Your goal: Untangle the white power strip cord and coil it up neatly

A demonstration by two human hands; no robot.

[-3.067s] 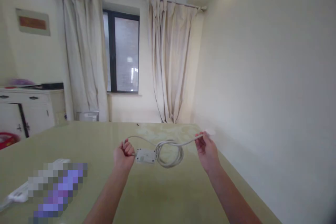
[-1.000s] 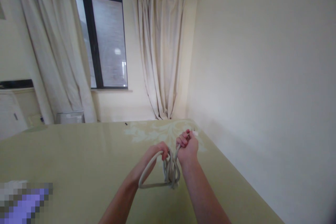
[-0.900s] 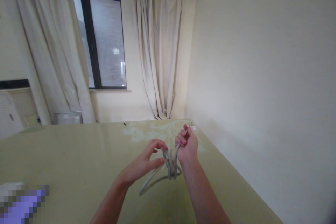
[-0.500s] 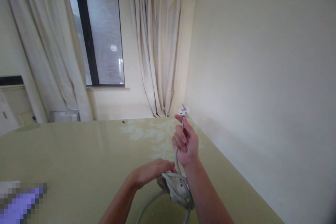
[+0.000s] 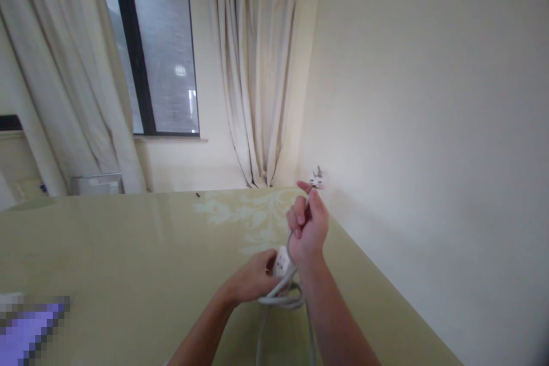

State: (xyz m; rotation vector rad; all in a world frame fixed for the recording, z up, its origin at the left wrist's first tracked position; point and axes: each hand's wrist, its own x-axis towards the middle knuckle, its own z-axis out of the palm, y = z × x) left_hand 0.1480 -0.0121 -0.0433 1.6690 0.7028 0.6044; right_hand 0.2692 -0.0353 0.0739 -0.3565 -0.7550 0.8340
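Observation:
My right hand [image 5: 307,223] is closed round a pale grey cable just below its white plug [image 5: 317,178], whose metal pins point up. Lower down, my left hand [image 5: 255,275] grips a white power strip [image 5: 282,263] with socket holes showing on its face. Loops of the grey cable [image 5: 283,299] are wound about the strip's lower part, and loose lengths hang down between my forearms. Part of the strip is hidden behind my left fingers and the cable.
Beneath my hands spreads a greenish table [image 5: 128,251] with a pale leaf pattern. A plain wall [image 5: 429,126] runs along its right edge. A small dark object [image 5: 198,195] lies near the far edge. A blurred purple thing [image 5: 32,329] is at the lower left.
My left hand has shifted its hold from the cable loops to the white power strip, which now stands more upright. My right hand and the plug have moved slightly right.

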